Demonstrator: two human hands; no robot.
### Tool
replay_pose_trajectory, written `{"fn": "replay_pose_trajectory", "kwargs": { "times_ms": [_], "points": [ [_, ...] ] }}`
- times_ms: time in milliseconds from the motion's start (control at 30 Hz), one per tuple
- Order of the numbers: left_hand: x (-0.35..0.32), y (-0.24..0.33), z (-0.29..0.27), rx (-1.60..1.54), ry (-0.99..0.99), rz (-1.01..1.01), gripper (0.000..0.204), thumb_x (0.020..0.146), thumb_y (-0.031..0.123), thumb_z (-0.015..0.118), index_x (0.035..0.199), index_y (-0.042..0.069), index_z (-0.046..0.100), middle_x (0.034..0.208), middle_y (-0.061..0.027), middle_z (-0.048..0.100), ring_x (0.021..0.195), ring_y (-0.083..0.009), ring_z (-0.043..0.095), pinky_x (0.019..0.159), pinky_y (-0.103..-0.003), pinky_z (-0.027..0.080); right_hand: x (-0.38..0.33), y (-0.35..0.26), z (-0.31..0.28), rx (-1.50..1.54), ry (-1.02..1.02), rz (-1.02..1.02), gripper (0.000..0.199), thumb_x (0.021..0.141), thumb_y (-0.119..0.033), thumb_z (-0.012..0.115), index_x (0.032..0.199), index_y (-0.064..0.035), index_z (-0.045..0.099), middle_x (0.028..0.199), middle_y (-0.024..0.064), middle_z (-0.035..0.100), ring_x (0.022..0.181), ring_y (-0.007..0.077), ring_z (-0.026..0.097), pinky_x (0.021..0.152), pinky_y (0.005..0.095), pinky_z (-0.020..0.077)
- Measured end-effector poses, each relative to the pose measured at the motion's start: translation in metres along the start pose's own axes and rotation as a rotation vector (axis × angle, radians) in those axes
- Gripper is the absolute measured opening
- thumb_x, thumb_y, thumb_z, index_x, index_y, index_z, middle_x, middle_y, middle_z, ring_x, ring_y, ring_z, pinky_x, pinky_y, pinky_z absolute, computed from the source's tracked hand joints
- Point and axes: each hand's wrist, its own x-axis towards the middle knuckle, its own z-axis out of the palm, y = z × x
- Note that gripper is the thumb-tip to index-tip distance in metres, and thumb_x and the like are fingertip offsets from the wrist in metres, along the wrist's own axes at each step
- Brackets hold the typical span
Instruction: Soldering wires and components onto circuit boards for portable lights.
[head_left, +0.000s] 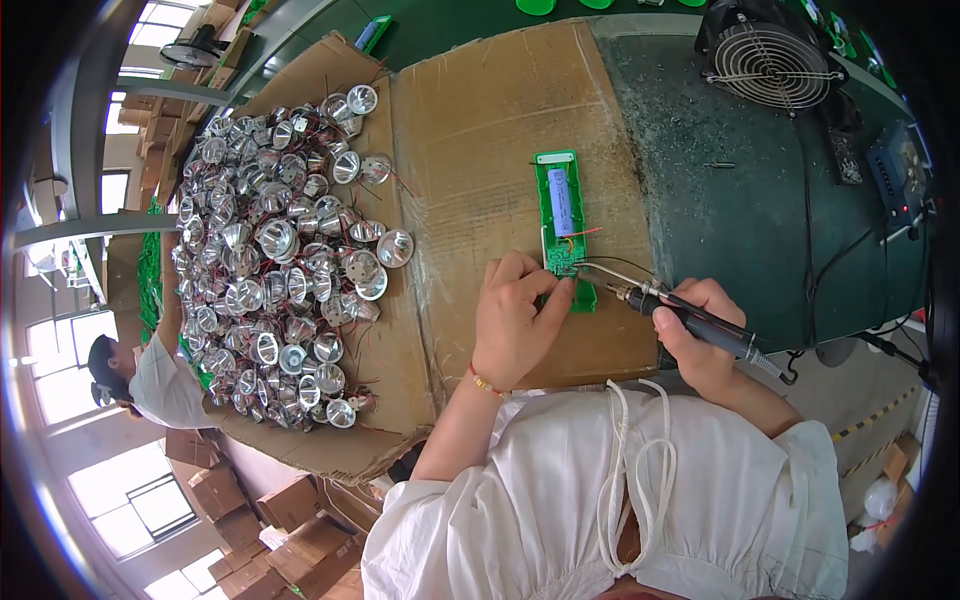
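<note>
A green plastic housing (586,298) lies lengthwise on the cardboard in front of me. Inside it sit a lavender cylindrical battery cell (561,200) and, nearer me, a small green circuit board (560,258) with thin wires. My left hand (520,315) is closed at the board's near end, thumb and fingers pinched together; what they hold is hidden. In my right hand (705,335) is a black-handled soldering iron (700,325), its tip pointing left at the board beside my left fingertips. Whether the tip touches the board cannot be made out.
Left of the cardboard sheet (490,120) is a big heap of silver reflector cups (275,240) with thin wires. A black fan (770,65) and a blue box-shaped unit (895,175) with cables stand on the green table (740,220). Another person (165,380) is at far left.
</note>
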Motion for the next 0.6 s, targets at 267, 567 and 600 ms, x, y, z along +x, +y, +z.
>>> {"fn": "replay_pose_trajectory", "kwargs": {
  "times_ms": [267,567,600],
  "points": [
    [0.0009,-0.0013,-0.0007,-0.013,0.000,-0.008,0.014,0.075,0.015,0.064,0.067,0.004,0.064,0.075,-0.0093,0.052,0.076,-0.0264,0.048,0.068,-0.035,0.041,0.0010,-0.0018,-0.0030,0.160,0.087,0.057,0.016,0.081,-0.008,0.062,0.085,0.0026,0.050,0.068,0.0079,0.056,0.057,0.0092,0.054,0.051,0.0223,0.0446],
    [-0.0022,0.0022,0.0005,-0.029,0.027,-0.002,0.014,0.074,0.015,0.065,0.066,0.004,0.064,0.074,-0.0087,0.052,0.075,-0.0263,0.048,0.067,-0.036,0.041,0.0016,0.0014,-0.0072,0.212,0.130,0.050,0.015,0.081,-0.007,0.061,0.085,0.0021,0.049,0.071,0.0083,0.054,0.056,0.0092,0.053,0.051,0.0217,0.0443],
    [-0.0031,0.0031,-0.0008,-0.024,0.029,-0.004,0.014,0.074,0.015,0.065,0.066,0.004,0.064,0.074,-0.0087,0.052,0.075,-0.0263,0.048,0.067,-0.036,0.041,0.0024,0.0021,-0.0089,0.208,0.133,0.041,0.015,0.081,-0.007,0.061,0.085,0.0019,0.050,0.071,0.0083,0.054,0.056,0.0092,0.053,0.050,0.0215,0.0444]
  ]
}}
